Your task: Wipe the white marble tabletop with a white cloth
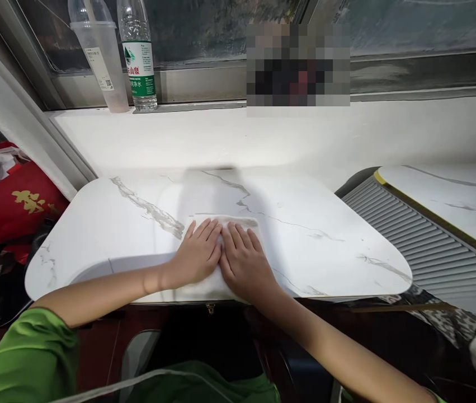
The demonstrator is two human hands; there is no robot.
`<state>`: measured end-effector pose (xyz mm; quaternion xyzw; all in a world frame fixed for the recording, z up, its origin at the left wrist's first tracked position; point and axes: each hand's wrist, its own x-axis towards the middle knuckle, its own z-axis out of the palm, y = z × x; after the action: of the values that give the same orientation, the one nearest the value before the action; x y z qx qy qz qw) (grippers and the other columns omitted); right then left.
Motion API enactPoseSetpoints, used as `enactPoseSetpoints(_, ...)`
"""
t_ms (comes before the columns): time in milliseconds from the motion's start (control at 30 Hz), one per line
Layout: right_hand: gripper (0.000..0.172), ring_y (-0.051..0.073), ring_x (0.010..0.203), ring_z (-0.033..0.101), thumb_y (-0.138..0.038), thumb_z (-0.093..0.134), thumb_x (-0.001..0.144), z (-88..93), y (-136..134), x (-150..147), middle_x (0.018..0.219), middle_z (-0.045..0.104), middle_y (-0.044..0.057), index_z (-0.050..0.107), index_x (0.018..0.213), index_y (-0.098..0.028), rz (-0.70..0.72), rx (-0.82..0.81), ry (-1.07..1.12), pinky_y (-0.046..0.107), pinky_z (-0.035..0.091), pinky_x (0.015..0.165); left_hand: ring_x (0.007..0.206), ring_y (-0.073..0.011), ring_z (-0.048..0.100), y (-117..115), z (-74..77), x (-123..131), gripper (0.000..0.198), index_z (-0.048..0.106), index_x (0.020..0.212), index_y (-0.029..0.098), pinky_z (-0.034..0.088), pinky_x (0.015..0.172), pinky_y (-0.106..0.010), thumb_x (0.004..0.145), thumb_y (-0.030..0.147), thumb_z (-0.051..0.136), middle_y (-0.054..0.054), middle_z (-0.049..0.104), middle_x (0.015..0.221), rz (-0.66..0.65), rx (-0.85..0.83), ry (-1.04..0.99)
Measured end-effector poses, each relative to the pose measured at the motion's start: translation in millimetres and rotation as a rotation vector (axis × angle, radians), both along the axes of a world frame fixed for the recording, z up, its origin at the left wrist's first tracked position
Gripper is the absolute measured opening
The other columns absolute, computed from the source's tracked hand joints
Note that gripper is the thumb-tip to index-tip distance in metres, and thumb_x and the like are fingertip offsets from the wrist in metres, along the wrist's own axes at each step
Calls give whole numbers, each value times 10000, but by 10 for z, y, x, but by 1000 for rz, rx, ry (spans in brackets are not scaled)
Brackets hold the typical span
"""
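Note:
A white cloth (204,288) lies flat on the white marble-patterned table (313,246), near its front edge. My left hand (196,252) rests palm down on the cloth, its fingers stretched forward. Beside it, my right hand (246,260) is also laid flat on the cloth, fingers extended. The two hands touch or nearly touch along their inner sides. Both palms are hidden, and much of the cloth is covered by them.
A clear plastic cup (105,67) with a straw and a water bottle (139,61) stand on the windowsill behind. At the right is a ridged grey cabinet (414,240) with a marble-patterned top. A red bag (15,207) sits to the left.

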<state>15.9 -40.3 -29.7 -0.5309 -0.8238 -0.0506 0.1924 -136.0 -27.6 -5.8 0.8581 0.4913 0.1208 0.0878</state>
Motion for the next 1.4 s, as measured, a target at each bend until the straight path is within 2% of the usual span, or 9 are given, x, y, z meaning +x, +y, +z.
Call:
enactPoseSetpoints(100, 556, 294, 1393, 419, -288, 325, 925, 4, 7, 21, 1453, 511, 163, 436, 1442, -114, 46, -30, 84, 529, 319, 1155, 1504, -208, 195, -82, 46, -22, 527, 281, 1521, 123, 161, 1234, -472, 1052, 344, 186, -118, 291, 1599, 36, -40, -13)
enactPoseSetpoints(233, 504, 261, 1366, 458, -282, 319, 933, -8, 239, 71, 1414, 556, 129, 503, 1385, -156, 32, -44, 213, 504, 338, 1155, 1505, -219, 188, 82, 77, 70, 533, 309, 1514, 127, 156, 1236, -472, 1051, 368, 202, -122, 281, 1601, 102, -101, 6)
enactPoseSetpoints(367, 461, 238, 1299, 525, -205, 259, 953, 0, 674, 25, 1324, 630, 113, 597, 1262, -157, 39, -65, 272, 462, 328, 1156, 1502, -215, 207, 486, 60, 136, 523, 330, 1508, 106, 131, 1240, -454, 1047, 307, 184, -111, 291, 1600, 196, -94, 19)
enactPoseSetpoints(533, 435, 263, 1241, 547, -161, 272, 932, 36, 1413, -161, 1274, 653, 139, 604, 1213, -134, 38, -59, 259, 457, 347, 1112, 1479, -216, 268, 1223, 28, 24, 500, 360, 1491, 108, 157, 1228, -434, 1041, 285, 235, -110, 341, 1580, 182, -12, 42)
enactPoseSetpoints(667, 480, 297, 1352, 434, -152, 281, 920, 78, 1891, -329, 1398, 549, 197, 528, 1313, -29, -35, -73, 176, 446, 312, 1128, 1471, -217, 281, 1713, 10, -83, 488, 384, 1478, 125, 167, 1220, -430, 1032, 278, 258, -103, 341, 1582, 203, 15, 67)
enactPoseSetpoints(800, 510, 282, 1426, 337, -135, 283, 927, 108, 2076, -402, 1476, 475, 181, 478, 1383, -13, -79, -114, 79, 433, 250, 1167, 1483, -224, 250, 1890, 11, -111, 518, 328, 1512, 96, 145, 1222, -438, 1024, 239, 230, -109, 304, 1598, 225, -5, 84)
enactPoseSetpoints(933, 519, 246, 1419, 364, -150, 257, 959, 130, 1992, -393, 1498, 462, 154, 454, 1424, -32, -92, -158, 28, 416, 238, 1182, 1495, -219, 217, 1835, 15, -107, 536, 291, 1530, 99, 132, 1223, -450, 1008, 207, 234, -110, 263, 1613, 217, -16, 116)
enactPoseSetpoints(1067, 522, 238, 1430, 356, -154, 243, 975, 166, 1690, -408, 1512, 450, 137, 446, 1443, -43, -137, -174, -6, 409, 232, 1186, 1492, -226, 228, 1593, 31, -137, 533, 298, 1527, 102, 152, 1219, -459, 1010, 220, 243, -116, 271, 1609, 191, -1, 130)
enactPoseSetpoints(1400, 520, 273, 1441, 342, -212, 295, 988, 135, 321, -476, 1532, 406, 168, 438, 1461, -50, 4, -179, -39, 451, 239, 1192, 1495, -262, 223, 152, 41, -412, 527, 334, 1502, 86, 144, 1222, -506, 1006, 250, 263, -144, 302, 1592, 132, 21, 89)
